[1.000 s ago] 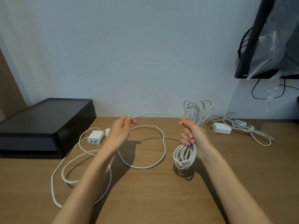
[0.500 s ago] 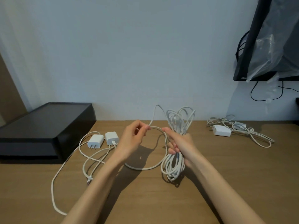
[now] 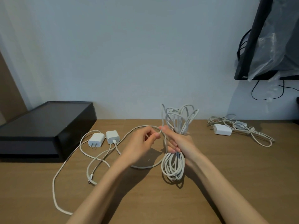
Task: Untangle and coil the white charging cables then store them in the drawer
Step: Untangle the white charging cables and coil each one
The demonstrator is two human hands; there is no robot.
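Cable loops fill the right grip [image 3: 181,141]: its fingers curl round the waist of a coiled white charging cable [image 3: 173,167] held upright over the desk [image 3: 226,183]. Rounded loops fan out above the fist, and a longer hank hangs below it; whether the lowest loops touch the wood I cannot tell. Just to the left, the left grip [image 3: 140,143] is narrow, thumb and forefinger pinching a loose strand [image 3: 137,128] right beside the right thumb. From that pinch the strand rises into the coil's upper loops on one side and sweeps away to the left on the other, down onto the desk.

Out past the left grip lie two white charger plugs side by side: a pronged plug [image 3: 96,140] and a plug with a lead in it [image 3: 112,136], slack white cord curling around them toward the desk's near edge. Beyond those sits a black box [image 3: 45,126] against the wall. Well to the right of the right grip rests a second white adapter [image 3: 222,129] with its own tangled cord [image 3: 252,133]. Above that hangs a plastic-wrapped black monitor [image 3: 249,62].
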